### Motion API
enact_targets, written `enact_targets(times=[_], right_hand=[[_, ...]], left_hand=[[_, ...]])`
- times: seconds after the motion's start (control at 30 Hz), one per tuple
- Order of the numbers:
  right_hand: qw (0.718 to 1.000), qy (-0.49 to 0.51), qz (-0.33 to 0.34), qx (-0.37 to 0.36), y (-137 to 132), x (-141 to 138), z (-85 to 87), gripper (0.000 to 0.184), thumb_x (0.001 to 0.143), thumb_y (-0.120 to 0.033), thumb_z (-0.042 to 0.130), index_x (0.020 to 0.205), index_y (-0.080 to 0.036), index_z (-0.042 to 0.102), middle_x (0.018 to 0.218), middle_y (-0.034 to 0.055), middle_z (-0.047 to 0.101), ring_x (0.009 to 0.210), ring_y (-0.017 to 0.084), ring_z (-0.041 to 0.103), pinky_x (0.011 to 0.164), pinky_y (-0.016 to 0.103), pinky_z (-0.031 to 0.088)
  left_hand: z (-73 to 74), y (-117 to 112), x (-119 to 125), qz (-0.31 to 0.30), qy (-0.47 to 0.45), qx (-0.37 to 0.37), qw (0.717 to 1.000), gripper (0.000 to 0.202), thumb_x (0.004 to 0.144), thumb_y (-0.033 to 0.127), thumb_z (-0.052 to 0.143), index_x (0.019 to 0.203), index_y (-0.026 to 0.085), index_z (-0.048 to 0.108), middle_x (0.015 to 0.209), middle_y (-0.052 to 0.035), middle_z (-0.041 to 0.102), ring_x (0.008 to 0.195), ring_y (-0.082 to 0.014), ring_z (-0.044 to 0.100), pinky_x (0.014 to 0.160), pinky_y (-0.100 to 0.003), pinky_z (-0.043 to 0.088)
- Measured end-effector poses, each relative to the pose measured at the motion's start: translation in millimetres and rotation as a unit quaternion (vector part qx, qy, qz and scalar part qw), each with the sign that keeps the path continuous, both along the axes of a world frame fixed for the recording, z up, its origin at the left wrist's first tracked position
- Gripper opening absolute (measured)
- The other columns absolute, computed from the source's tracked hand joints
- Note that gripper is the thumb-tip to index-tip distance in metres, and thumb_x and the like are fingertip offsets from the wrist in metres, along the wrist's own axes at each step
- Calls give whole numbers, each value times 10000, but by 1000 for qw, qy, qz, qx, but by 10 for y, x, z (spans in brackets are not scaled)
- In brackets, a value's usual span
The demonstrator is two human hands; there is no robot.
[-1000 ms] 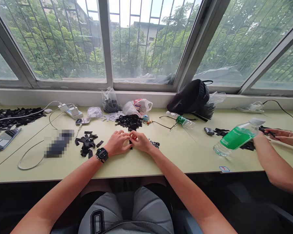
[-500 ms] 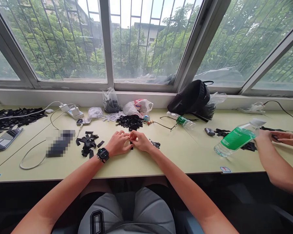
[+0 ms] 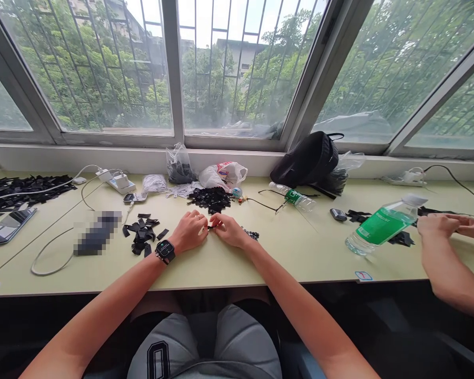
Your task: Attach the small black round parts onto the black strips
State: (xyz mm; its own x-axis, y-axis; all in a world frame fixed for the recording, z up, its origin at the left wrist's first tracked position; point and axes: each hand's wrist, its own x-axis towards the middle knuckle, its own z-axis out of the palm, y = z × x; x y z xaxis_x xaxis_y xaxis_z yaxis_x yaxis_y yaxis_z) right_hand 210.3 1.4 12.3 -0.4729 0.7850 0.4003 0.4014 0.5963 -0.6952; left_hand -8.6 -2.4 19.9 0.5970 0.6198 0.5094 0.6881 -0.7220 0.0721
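Just in front of a pile of black fabric-like strips, my two hands meet over the table. My left hand, with a black watch on its wrist, has its fingers closed at the edge of a small black piece. My right hand pinches the same piece from the other side. Most of the piece is hidden by my fingers. Small dark round parts lie right beside my right hand. To the left of my left hand is a loose group of black strips.
Behind my hands stand a white plastic bag and a clear bag. Eyeglasses and a lying bottle are back right. A tilted green-labelled bottle is near a co-worker's hand. A phone lies left.
My hands have drawn slightly apart, showing the small black piece between the fingertips. The co-worker's hands at the right have shifted a little.
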Motion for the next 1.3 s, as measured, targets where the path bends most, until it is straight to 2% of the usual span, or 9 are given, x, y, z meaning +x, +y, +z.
enact_targets(times=[0.1,0.27,0.4,0.57,0.77,0.93,1.03,1.2,1.3], right_hand=[[1000,-9,-6,12,16,-4,-28,296,834,-100,547,1081,-233,640,917,20,684,854,191,629,838,331,505],[999,19,-26,-4,19,-12,-32,331,830,-117,552,1128,-236,632,911,12,658,856,185,629,836,331,517],[999,35,-18,-21,11,-22,-13,366,822,-121,557,1162,-240,622,911,7,667,866,182,639,829,326,522],[999,35,1,0,7,-27,11,323,842,-131,578,1140,-242,633,935,12,694,885,187,655,852,349,522],[999,43,-19,18,27,-8,-5,292,834,-183,634,1121,-235,650,1140,63,689,1031,221,641,934,390,529],[998,60,7,-12,25,-17,-4,120,844,-173,575,911,-209,667,890,22,696,832,183,641,785,321,534],[998,66,-11,-5,21,-12,22,116,828,-167,574,866,-200,678,851,19,701,778,172,630,728,297,507],[994,83,-52,-41,55,35,45,76,797,-183,594,806,-198,669,749,5,666,701,167,622,682,296,512],[984,146,-84,-60,96,51,25,192,835,-250,628,1001,-203,714,974,60,743,881,215,700,827,354,578]], left_hand=[[7,5,-2,16,-9,3,1000,90,954,226,588,913,227,667,969,-88,717,1001,-290,611,856,-457,488],[42,-15,14,26,-78,33,996,150,1002,287,566,1097,232,667,1172,-93,691,1062,-275,619,919,-454,496],[21,-14,19,-3,-72,12,997,170,1011,373,588,1020,233,684,1013,-73,706,945,-252,635,845,-421,503],[-54,41,3,-42,-79,-34,995,129,1001,315,605,967,224,691,962,-64,714,890,-226,631,813,-386,502],[-84,94,-29,-51,-154,-93,982,109,996,289,616,960,212,686,948,-60,703,866,-202,630,779,-340,497],[-60,102,-42,-61,-190,-118,973,134,992,289,623,916,215,705,910,-53,701,847,-197,626,764,-329,492],[-33,97,-39,-61,-209,-115,969,144,993,305,626,917,216,710,923,-55,712,891,-207,630,814,-344,502],[-16,107,-47,-36,-243,-112,963,174,1009,337,602,942,217,709,942,-58,715,901,-213,619,778,-338,507],[-27,121,-54,-31,-246,-105,963,173,1012,328,593,935,216,700,934,-54,712,895,-212,616,794,-343,506]])
